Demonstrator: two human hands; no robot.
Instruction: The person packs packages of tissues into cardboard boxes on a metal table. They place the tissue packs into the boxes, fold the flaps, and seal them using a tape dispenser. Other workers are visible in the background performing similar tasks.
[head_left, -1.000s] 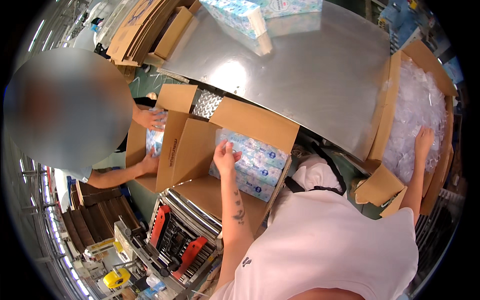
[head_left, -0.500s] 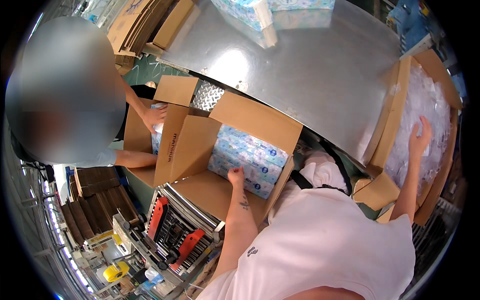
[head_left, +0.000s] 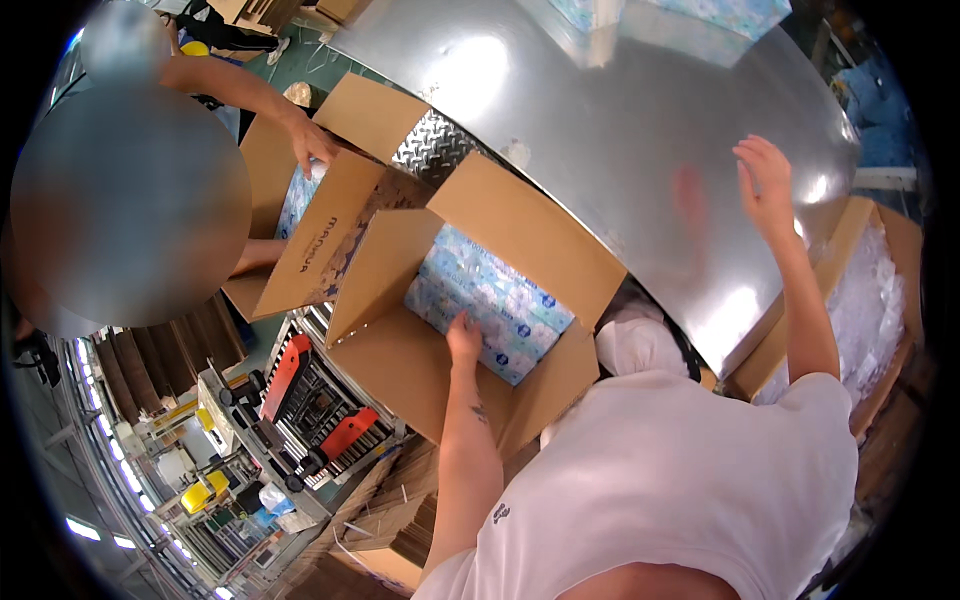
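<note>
An open cardboard box stands in front of me, holding blue flower-printed soft packs side by side. My left hand reaches inside it and touches the near side of the packs; its fingers are mostly hidden, so their grip cannot be made out. Raised above the metal table is my right hand, with fingers stretched out and nothing visible in it. To the right of that arm stands a carton full of crumpled clear plastic bags.
At left, a co-worker's hand reaches into another open box with similar packs. More floral packs lie on the table's far part. A roller conveyor with red parts runs at lower left, near stacked flattened cardboard.
My right hand has left the plastic bags and moved up and leftward over the metal table. My left hand stays at the packs in the box. The view has shifted.
</note>
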